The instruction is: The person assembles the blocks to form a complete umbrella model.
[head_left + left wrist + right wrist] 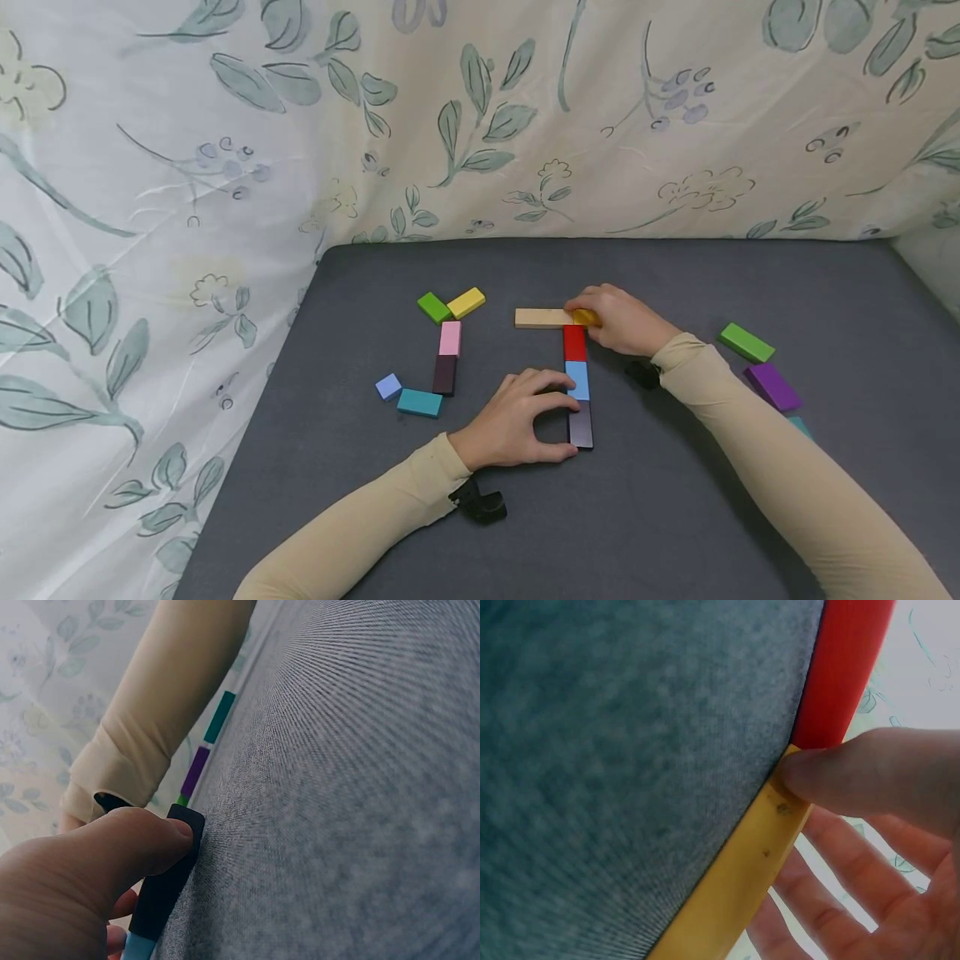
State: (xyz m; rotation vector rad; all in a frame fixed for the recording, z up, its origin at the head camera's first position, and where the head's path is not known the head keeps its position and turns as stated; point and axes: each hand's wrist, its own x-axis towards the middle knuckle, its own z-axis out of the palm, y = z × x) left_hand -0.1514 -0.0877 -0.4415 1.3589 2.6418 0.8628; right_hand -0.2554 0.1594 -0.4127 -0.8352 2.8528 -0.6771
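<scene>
A column of blocks lies in the middle: a red block [574,342], a light blue block [579,387] and a dark block [581,429]. My left hand [513,425] holds the dark block. Its thumb [150,836] presses the near end, and the fingers reach the other end by the blue block. At the column's far end my right hand [628,321] pinches a yellow block [739,874], thumb where yellow meets red. Left of the yellow block lies a pale wooden block [538,318]. My right fingers partly cover the yellow block in the head view.
To the left, a second figure joins a green block [434,307], yellow block [467,302], pink block [450,338], dark block [444,375], teal block [419,403] and small blue block [388,387]. Right of my right forearm lie green [746,342], purple [773,387] and teal blocks.
</scene>
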